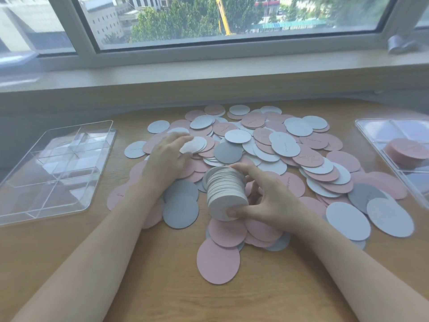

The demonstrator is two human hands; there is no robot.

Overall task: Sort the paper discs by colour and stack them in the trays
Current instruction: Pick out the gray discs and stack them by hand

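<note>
White stack in my right hand (267, 196), a few white discs (193, 145) in my left hand (169, 154).

My right fingers clamp one thick stack of white discs (224, 191) above the loose pile (290, 159); my left pinches a small fan. Two clear trays: the left tray (55, 168) beyond my left hand, the right tray (394, 145) holding one pink stack (404, 151).

A single head-worn camera looked forward and down from above the desk's (267, 293) near edge, close over it. It faced the window (232, 17) beyond the desk's far edge. The wide lens bowed the sill (209, 73) and took in both forearms.
</note>
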